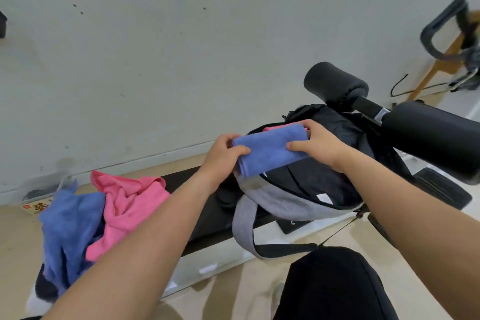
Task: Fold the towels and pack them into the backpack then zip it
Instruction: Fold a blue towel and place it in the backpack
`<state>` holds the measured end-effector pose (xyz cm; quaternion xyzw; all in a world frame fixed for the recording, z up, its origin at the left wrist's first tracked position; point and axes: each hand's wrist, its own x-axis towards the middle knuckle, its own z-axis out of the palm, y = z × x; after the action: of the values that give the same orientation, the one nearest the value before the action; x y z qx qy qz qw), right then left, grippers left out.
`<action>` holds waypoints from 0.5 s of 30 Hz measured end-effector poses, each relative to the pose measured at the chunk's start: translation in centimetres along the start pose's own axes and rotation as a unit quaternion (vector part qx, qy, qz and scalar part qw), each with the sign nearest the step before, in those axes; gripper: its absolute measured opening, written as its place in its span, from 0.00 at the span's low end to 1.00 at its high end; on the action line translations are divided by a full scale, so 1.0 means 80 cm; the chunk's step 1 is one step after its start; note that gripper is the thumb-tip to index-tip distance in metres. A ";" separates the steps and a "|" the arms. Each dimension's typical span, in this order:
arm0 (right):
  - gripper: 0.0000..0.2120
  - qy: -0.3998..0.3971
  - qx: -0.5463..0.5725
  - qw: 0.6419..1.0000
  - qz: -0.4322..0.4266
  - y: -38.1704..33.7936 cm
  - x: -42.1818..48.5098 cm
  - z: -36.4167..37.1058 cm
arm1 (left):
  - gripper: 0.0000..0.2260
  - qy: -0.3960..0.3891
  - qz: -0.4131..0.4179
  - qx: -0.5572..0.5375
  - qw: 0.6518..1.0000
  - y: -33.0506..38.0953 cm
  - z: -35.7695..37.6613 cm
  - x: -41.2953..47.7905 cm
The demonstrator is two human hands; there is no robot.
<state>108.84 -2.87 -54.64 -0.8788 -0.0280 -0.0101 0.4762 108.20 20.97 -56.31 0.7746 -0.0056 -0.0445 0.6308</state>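
Blue folded towel (271, 152), gripped at either end by my left hand (223, 156) and right hand (319, 145), sits over the open backpack (298, 189) at the worktop's (181, 180) right end. Pushed in crooked, I reckon it catches and unfolds.

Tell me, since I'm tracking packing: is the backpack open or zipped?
Open: the backpack gapes at its mouth, a pink towel shows inside, and the left hand and right hand hold a folded blue towel there.

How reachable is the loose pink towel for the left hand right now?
Likely yes once freed: the left hand grips the folded blue towel, but nothing lies between it and the loose pink towel.
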 end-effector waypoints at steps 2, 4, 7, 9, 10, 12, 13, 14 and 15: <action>0.24 0.065 -0.013 0.997 0.025 0.020 0.013 -0.018 | 0.26 -0.012 -0.013 -0.057 0.998 0.003 0.032 0.027; 0.26 0.111 -0.060 0.991 0.045 0.038 0.028 -0.029 | 0.25 -0.002 0.003 -0.016 1.000 0.000 0.063 0.052; 0.27 0.145 -0.125 0.980 0.061 0.060 0.053 -0.035 | 0.20 0.039 0.027 0.078 0.996 -0.009 0.101 0.086; 0.25 0.145 -0.179 0.970 0.077 0.070 0.067 -0.030 | 0.20 0.052 0.036 0.156 0.986 -0.019 0.122 0.101; 0.23 0.138 -0.207 0.965 0.087 0.076 0.073 -0.026 | 0.20 0.053 0.041 0.186 0.980 -0.027 0.131 0.108; 0.20 0.114 -0.252 0.955 0.113 0.090 0.082 -0.015 | 0.20 0.045 0.039 0.222 0.973 -0.040 0.145 0.115; 0.19 0.103 -0.265 0.951 0.124 0.097 0.084 -0.009 | 0.19 0.044 0.039 0.240 0.969 -0.046 0.151 0.117; 0.18 0.098 -0.272 0.948 0.132 0.103 0.085 -0.003 | 0.19 0.045 0.043 0.259 0.964 -0.051 0.154 0.119; 0.18 0.101 -0.275 0.946 0.137 0.107 0.086 0.001 | 0.18 0.047 0.053 0.279 0.958 -0.053 0.156 0.120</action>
<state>116.17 -7.18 -61.57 -0.9654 0.1441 -0.0406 0.2135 116.59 9.00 -63.58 0.9197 -0.0292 0.0284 0.3905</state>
